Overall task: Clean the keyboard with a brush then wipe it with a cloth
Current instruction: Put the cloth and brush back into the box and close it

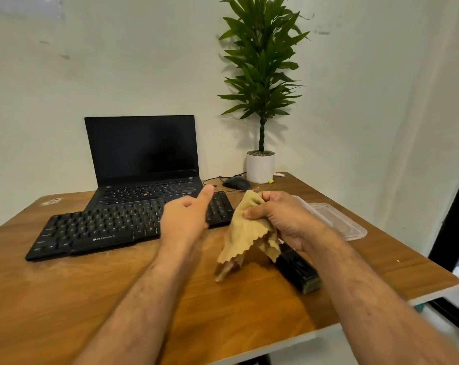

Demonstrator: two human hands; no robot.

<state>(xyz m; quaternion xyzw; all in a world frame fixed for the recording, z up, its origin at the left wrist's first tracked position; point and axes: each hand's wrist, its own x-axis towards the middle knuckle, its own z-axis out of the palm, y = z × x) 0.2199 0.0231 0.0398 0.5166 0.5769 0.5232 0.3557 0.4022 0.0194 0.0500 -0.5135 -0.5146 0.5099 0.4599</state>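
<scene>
We see a brown wood-grain surface (91, 299) with a pale edge, set into a corner of white walls (65, 75); a dark opening shows at the far right. The keyboard (96, 227), black and marked ZEBRONICS, lies left of centre, slightly askew, its far edge just in front of an open laptop (144, 164) whose screen is dark. Behind the keyboard's right end sits a black mouse (236, 183) with its cable curling toward the laptop. In the corner stands a tall plant (261, 69) in a white pot (260, 168), with two small bits, one white and one yellow, beside the pot. A clear plastic lid (339, 222) lies flat at the right side of the surface.

Our right hand (278, 217) pinches the tan cloth (249, 233) between thumb and curled fingers, holding it up above the surface just right of the keyboard; the cloth's zigzag edges hang down and do not touch the keys. Our left hand (186, 217) hovers over the keyboard's right end, thumb stretched out and fingers loose, holding nothing. A dark oblong object (299, 270), which may be the brush though we cannot tell, lies on the surface under the right wrist, partly hidden by the cloth.
</scene>
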